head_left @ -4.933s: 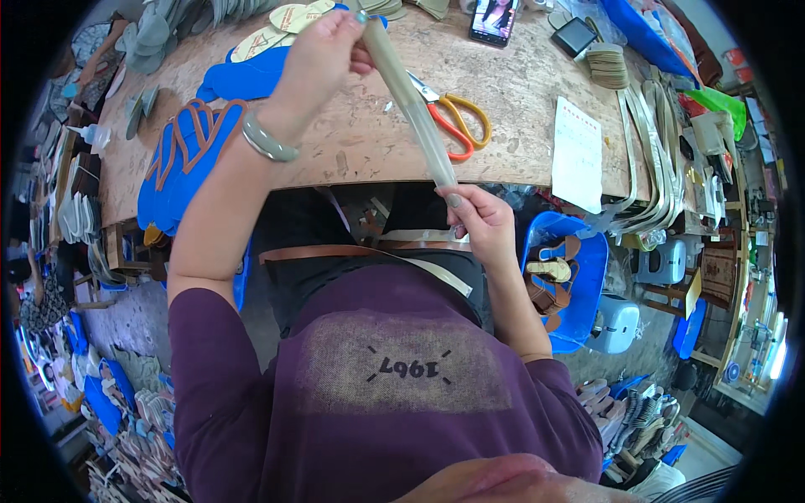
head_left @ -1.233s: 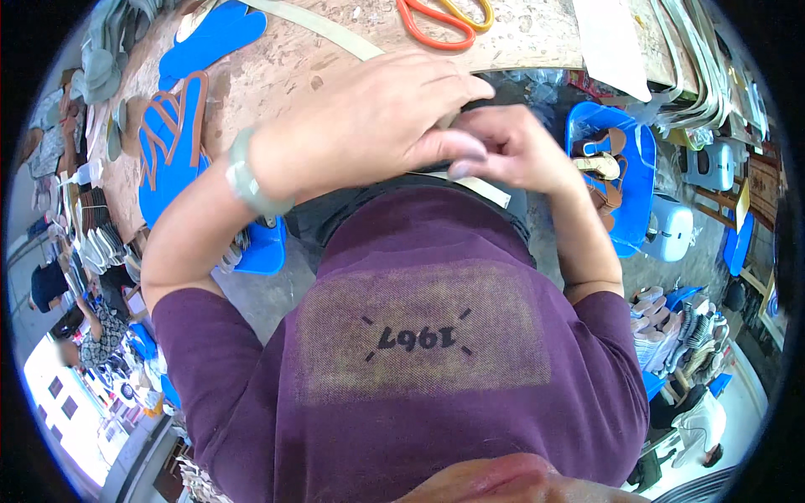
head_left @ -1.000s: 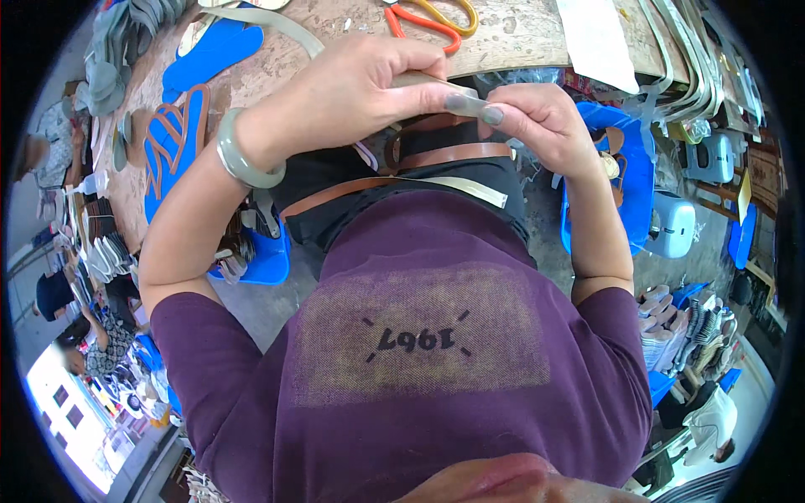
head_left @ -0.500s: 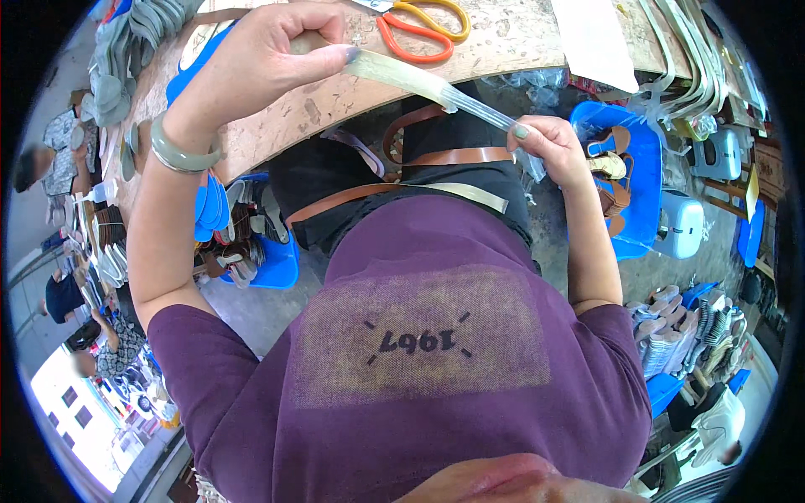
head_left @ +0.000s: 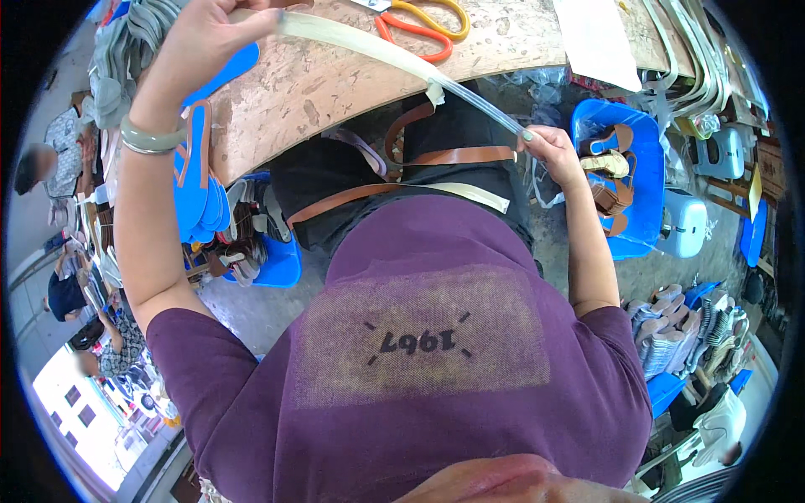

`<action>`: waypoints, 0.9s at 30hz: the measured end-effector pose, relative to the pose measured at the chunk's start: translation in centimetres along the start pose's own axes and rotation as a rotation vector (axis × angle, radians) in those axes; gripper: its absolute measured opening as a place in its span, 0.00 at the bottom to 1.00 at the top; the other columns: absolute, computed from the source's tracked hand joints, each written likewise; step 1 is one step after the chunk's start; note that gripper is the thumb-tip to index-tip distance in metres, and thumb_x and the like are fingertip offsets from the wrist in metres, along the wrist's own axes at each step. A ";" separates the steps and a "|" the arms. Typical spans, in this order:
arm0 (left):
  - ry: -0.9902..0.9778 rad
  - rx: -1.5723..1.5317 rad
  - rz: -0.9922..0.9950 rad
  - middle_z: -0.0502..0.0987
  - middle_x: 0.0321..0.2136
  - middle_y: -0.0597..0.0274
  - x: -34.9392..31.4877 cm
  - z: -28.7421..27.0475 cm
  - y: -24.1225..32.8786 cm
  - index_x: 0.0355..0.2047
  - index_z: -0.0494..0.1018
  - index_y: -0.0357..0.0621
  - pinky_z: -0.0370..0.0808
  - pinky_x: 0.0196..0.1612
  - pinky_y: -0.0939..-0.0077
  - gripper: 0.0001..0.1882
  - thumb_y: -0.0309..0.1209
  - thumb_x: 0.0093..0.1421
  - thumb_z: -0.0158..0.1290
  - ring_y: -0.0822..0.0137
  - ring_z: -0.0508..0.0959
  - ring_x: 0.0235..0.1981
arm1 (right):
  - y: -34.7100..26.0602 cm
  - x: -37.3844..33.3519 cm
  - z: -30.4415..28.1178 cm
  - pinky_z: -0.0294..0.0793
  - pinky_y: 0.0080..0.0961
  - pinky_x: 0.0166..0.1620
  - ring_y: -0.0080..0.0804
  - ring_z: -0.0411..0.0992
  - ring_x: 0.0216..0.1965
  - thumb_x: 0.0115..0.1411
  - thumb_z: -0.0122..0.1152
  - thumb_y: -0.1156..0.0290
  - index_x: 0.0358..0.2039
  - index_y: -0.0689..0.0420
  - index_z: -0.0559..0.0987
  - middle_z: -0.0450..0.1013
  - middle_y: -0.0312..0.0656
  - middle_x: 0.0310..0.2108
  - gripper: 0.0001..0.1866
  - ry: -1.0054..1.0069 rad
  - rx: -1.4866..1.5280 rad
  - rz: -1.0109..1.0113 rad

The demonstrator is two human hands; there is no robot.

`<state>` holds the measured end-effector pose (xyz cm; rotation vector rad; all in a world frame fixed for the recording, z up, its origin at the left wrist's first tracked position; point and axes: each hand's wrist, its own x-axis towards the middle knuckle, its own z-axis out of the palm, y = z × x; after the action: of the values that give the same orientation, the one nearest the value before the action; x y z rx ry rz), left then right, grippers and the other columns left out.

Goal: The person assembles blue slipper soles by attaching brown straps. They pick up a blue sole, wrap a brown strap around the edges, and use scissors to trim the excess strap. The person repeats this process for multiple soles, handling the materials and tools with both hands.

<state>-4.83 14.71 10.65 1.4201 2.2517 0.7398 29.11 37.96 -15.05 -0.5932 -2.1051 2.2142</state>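
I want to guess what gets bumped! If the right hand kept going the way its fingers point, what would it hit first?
The right hand pinches the pale strip, fingers pointing up-left along it. It would probably meet the wooden workbench edge first, though depth is unclear.

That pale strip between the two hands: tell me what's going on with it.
A person seated at a worn wooden workbench holds a long pale strip stretched between both hands. The left hand pinches one end up over the bench; the right hand grips the other end lower down, near the lap, where the strip looks thin and clear. Brown straps lie across the lap. Orange-handled scissors rest on the bench, untouched, and a blue bin of strap pieces sits by the right hand.
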 end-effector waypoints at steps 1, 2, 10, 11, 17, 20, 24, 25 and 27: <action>0.056 -0.036 -0.024 0.67 0.17 0.73 0.1 -0.1 0.3 0.20 0.67 0.43 0.63 0.23 0.84 0.08 0.25 0.54 0.52 0.80 0.66 0.20 | 0.5 0.0 -0.2 0.46 0.16 0.23 0.13 0.51 0.18 0.60 0.54 0.57 0.23 0.58 0.77 0.58 0.25 0.15 0.17 0.008 0.010 0.014; 0.095 -0.071 -0.041 0.66 0.17 0.74 0.3 -0.2 0.3 0.19 0.66 0.43 0.61 0.23 0.85 0.08 0.24 0.53 0.53 0.81 0.64 0.20 | 1.0 -0.1 -0.5 0.46 0.16 0.23 0.14 0.51 0.18 0.60 0.54 0.57 0.23 0.58 0.77 0.58 0.25 0.15 0.17 0.015 0.016 0.032; 0.184 0.046 -0.106 0.59 0.15 0.78 1.2 -2.7 -1.2 0.16 0.61 0.45 0.55 0.21 0.85 0.12 0.24 0.50 0.54 0.83 0.57 0.19 | 5.7 -1.3 -3.0 0.46 0.15 0.22 0.12 0.50 0.18 0.61 0.53 0.59 0.25 0.56 0.78 0.58 0.23 0.15 0.15 0.065 0.041 0.156; 0.186 0.063 -0.107 0.59 0.15 0.78 1.2 -2.7 -1.4 0.16 0.60 0.45 0.55 0.21 0.85 0.12 0.24 0.50 0.53 0.83 0.57 0.19 | 6.2 -1.3 -3.1 0.46 0.15 0.22 0.12 0.50 0.17 0.61 0.54 0.58 0.26 0.56 0.78 0.57 0.22 0.15 0.15 0.081 0.038 0.156; 0.197 0.129 -0.118 0.58 0.16 0.77 1.7 -2.9 -2.3 0.16 0.60 0.46 0.55 0.21 0.84 0.12 0.25 0.48 0.53 0.83 0.57 0.20 | 8.4 -1.2 -3.7 0.47 0.15 0.22 0.13 0.51 0.18 0.59 0.54 0.59 0.26 0.56 0.79 0.58 0.23 0.15 0.14 0.101 0.004 0.190; 0.204 0.184 -0.122 0.58 0.16 0.77 1.7 -3.1 -2.9 0.16 0.59 0.46 0.54 0.21 0.84 0.12 0.25 0.48 0.53 0.82 0.57 0.20 | 8.7 -1.2 -3.8 0.47 0.16 0.22 0.13 0.52 0.18 0.59 0.55 0.59 0.26 0.56 0.79 0.59 0.23 0.15 0.14 0.102 0.005 0.218; 0.271 0.107 -0.074 0.59 0.16 0.77 1.9 -4.1 -5.0 0.17 0.61 0.45 0.56 0.22 0.84 0.11 0.26 0.49 0.52 0.82 0.59 0.20 | 12.4 -2.0 -4.9 0.49 0.16 0.23 0.14 0.54 0.18 0.59 0.54 0.59 0.26 0.56 0.79 0.61 0.24 0.16 0.15 0.180 -0.042 0.277; 0.307 0.088 -0.077 0.59 0.16 0.77 1.8 -4.8 -5.5 0.18 0.62 0.45 0.57 0.22 0.85 0.10 0.26 0.49 0.52 0.83 0.59 0.20 | 13.1 -2.8 -5.6 0.50 0.16 0.23 0.14 0.55 0.18 0.59 0.54 0.59 0.26 0.57 0.80 0.62 0.25 0.16 0.15 0.189 -0.039 0.335; 0.187 0.145 -0.058 0.58 0.20 0.76 0.7 -7.9 -9.1 0.23 0.61 0.46 0.56 0.28 0.86 0.13 0.34 0.60 0.50 0.83 0.57 0.25 | 15.1 -3.5 -6.9 0.58 0.19 0.25 0.19 0.61 0.20 0.60 0.52 0.59 0.27 0.60 0.80 0.67 0.28 0.18 0.17 0.232 -0.074 0.438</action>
<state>-16.03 10.34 11.31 1.3941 2.5247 0.7312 37.98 42.34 -28.87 -1.3593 -2.0982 2.1230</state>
